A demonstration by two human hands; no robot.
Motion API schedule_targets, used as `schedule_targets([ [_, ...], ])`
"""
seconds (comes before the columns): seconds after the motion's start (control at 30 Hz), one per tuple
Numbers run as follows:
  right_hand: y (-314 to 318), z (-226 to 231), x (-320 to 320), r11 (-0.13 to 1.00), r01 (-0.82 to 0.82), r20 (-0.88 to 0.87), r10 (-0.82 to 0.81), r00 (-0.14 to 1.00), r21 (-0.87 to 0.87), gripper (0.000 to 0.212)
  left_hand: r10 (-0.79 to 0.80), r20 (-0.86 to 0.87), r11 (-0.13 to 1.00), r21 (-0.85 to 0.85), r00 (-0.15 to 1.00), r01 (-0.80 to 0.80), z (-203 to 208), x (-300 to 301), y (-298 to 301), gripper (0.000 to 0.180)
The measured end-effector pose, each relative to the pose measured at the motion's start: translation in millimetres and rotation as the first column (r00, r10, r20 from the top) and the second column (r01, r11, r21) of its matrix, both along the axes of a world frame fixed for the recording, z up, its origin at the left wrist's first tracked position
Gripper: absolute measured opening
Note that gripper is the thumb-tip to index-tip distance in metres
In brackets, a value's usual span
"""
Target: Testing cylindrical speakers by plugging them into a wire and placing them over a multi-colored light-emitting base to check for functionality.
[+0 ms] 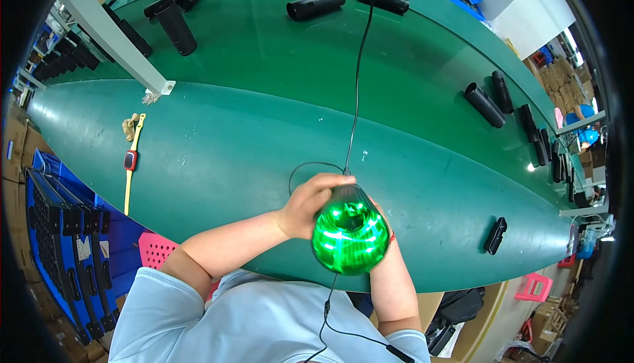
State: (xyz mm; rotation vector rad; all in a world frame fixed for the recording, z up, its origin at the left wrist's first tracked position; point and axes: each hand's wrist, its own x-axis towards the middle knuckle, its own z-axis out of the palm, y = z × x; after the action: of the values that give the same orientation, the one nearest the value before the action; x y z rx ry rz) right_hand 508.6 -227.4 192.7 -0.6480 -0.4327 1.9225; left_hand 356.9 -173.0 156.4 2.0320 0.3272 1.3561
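A black tube (347, 195) is held up in front of me, its round open end facing me and glowing bright green inside. My left hand (313, 203) is closed around its far left side, fingers over the top. Against the right side sits my right hand (379, 208), mostly hidden behind the tube, so its fingers hardly show. A thin black cable (357, 105) comes down from above to the tube's far end. Another black cord (327, 307) hangs over my shirt below the tube. A loop of cord lies on the bench beside my left hand.
The green bench (231, 145) adjoins a darker green belt (264, 52) carrying several black tubes (485, 105). A red watch (131, 159) with a yellow strap lies left; a small black part (495, 235) lies right. A grey post (112, 29) rises far left. Blue crates (66, 244) stand at left.
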Motion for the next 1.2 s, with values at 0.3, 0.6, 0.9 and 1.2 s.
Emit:
schedule_targets([
  [0.3,2,-7,8,0.994,-0.087,-0.105,0.093,0.990,0.061,0.022,0.011,-0.028,1.000,0.021,1.000,-0.011,13,3,-7,0.081],
  [0.6,-5,0,4,0.998,-0.021,0.112,0.014,0.994,0.057,0.024,-0.012,-0.039,0.998,0.058,0.999,0.014,9,1,-2,0.085],
  [0.9,1,-4,5,0.997,-0.074,-0.040,0.074,0.996,-0.002,0.024,-0.018,-0.058,0.997,0.079,0.998,0.022,1,1,-3,0.085],
  [1.2,16,-44,36,0.925,-0.378,0.393,0.337,0.856,0.031,0.024,0.045,0.217,0.942,-0.334,0.975,0.031,14,12,-5,0.066],
])
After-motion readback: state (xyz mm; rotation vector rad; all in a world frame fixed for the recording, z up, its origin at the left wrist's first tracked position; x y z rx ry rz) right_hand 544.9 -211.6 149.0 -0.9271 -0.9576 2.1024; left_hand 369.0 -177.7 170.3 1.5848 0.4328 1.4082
